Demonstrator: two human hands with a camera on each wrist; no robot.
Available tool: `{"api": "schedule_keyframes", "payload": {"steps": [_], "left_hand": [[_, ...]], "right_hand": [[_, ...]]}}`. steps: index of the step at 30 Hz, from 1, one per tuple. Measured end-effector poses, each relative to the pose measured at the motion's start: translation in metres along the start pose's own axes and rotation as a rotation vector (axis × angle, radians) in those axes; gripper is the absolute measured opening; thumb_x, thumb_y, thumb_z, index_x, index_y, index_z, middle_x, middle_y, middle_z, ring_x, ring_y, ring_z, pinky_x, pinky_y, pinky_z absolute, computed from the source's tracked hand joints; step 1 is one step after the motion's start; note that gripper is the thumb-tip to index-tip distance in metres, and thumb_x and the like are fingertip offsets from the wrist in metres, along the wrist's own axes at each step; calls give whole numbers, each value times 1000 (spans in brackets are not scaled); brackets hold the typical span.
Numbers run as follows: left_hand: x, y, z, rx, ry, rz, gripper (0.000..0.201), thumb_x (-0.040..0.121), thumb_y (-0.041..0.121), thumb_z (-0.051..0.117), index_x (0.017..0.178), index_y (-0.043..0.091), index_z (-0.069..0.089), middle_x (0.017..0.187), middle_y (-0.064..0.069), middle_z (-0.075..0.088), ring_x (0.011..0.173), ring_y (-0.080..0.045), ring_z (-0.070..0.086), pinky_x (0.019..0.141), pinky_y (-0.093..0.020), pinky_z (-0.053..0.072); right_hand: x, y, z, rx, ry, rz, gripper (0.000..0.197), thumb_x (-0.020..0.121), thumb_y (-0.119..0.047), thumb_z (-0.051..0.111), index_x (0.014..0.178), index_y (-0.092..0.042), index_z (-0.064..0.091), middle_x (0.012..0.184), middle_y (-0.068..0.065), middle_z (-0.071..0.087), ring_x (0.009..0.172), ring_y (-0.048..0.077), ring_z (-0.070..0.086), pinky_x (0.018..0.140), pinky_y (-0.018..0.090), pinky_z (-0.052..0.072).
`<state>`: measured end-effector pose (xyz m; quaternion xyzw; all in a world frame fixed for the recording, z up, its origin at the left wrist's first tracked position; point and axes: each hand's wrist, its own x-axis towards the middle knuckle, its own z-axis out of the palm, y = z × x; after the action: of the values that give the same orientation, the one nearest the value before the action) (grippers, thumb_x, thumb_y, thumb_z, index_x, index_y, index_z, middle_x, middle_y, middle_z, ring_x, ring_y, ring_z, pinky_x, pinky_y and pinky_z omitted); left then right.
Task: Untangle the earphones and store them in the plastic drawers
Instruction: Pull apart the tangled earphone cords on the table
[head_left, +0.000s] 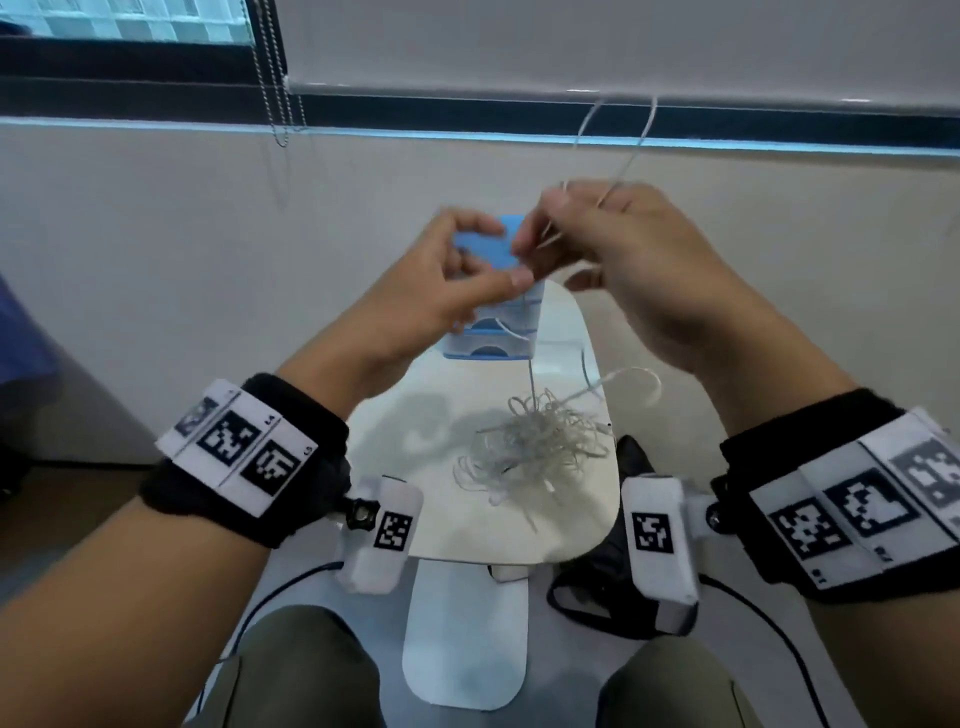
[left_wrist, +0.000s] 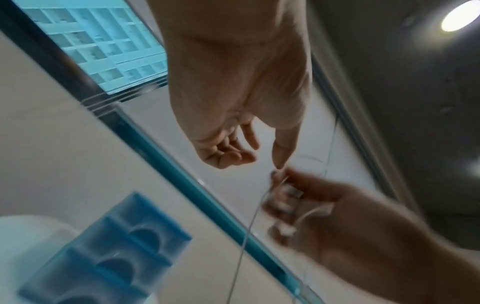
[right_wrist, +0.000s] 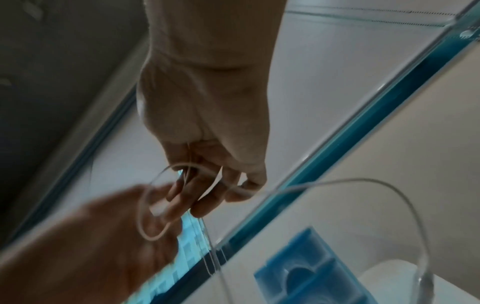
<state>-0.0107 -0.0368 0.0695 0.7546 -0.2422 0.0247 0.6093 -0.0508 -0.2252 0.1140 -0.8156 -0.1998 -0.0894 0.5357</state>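
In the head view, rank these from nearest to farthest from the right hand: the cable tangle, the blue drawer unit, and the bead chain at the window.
1. Blue drawer unit, just left of the right hand.
2. Cable tangle, below on the white table.
3. Bead chain, far upper left.

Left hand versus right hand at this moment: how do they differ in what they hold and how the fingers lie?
The right hand has its fingers curled round loops of white earphone cable; the left hand shows looser fingers with only its thumb tip at the cable, and the blur hides any pinch. In the head view the right hand sits slightly higher. Both are raised above the cable tangle on the white table, in front of the blue plastic drawers.
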Motion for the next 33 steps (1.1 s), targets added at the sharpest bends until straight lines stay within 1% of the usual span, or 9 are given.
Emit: {"api": "schedule_keyframes", "payload": {"steps": [4, 7, 11, 14, 16, 19, 21, 27, 33], "left_hand": [[-20, -31, 27, 215, -332, -158, 15, 96, 36, 70, 100, 23, 76, 83, 2, 64, 72, -9, 50, 69, -30, 42], [-23, -39, 26, 230, -217, -178, 27, 105, 29, 57, 91, 19, 78, 72, 9, 58, 68, -12, 47, 69, -30, 42], [-15, -23, 10, 212, 80, -91, 36, 108, 28, 51, 86, 9, 73, 66, 0, 53, 58, -11, 43, 58, -23, 37], [-11, 7, 9, 177, 129, 7, 40, 106, 24, 51, 72, 6, 61, 56, 8, 43, 53, -9, 34, 52, -23, 29], [-14, 28, 14, 172, -81, 8, 40, 105, 22, 51, 69, 5, 57, 54, 9, 39, 52, -8, 31, 50, -20, 27], [-23, 47, 19, 293, -387, -4, 40, 107, 25, 53, 80, -3, 66, 58, -2, 49, 51, -12, 40, 51, -20, 34], [-28, 46, 12, 283, -385, -46, 44, 107, 33, 52, 87, 0, 74, 61, -8, 58, 49, -19, 46, 52, -25, 40], [-29, -13, 2, 489, -73, -288, 46, 104, 45, 54, 71, 16, 67, 65, 4, 62, 59, -19, 56, 62, -32, 45], [-52, -76, 19, 686, -440, -450, 30, 87, 50, 76, 100, 29, 59, 104, 5, 59, 85, -9, 56, 77, -28, 46]], "right_hand": [[3, -19, -5, 14, 141, -183, 36, 111, -26, 38, 93, -15, 67, 98, 11, 77, 88, 20, 70, 75, 25, 45], [4, -13, -10, 7, 295, -252, 33, 110, -20, 38, 95, -12, 66, 102, 16, 74, 83, 9, 65, 68, 10, 44], [2, 24, -17, -78, 424, -36, 21, 96, -29, 57, 90, -15, 71, 97, 3, 75, 87, 15, 66, 75, 23, 49], [-13, 48, -9, 82, 249, 61, 35, 78, -25, 74, 110, -11, 72, 108, 3, 75, 98, 9, 68, 89, 26, 52], [-30, 54, 10, 246, 64, 22, 41, 79, -8, 78, 118, -3, 65, 108, 4, 73, 107, 15, 69, 96, 32, 54], [-52, 56, 33, 374, -61, 44, 22, 83, 7, 71, 100, 10, 57, 87, 7, 70, 92, 19, 70, 87, 35, 56], [-59, 61, 29, 377, -12, 166, 7, 90, 5, 68, 93, 8, 64, 79, 20, 67, 76, 23, 67, 71, 32, 57], [-69, 102, -11, -41, -3, 468, 30, 74, -34, 71, 72, -3, 69, 64, 8, 55, 59, 17, 43, 64, 35, 35], [-77, 125, -40, -355, -67, 587, 23, 83, -19, 73, 65, -8, 64, 58, -1, 51, 61, 18, 45, 62, 33, 36]]}}
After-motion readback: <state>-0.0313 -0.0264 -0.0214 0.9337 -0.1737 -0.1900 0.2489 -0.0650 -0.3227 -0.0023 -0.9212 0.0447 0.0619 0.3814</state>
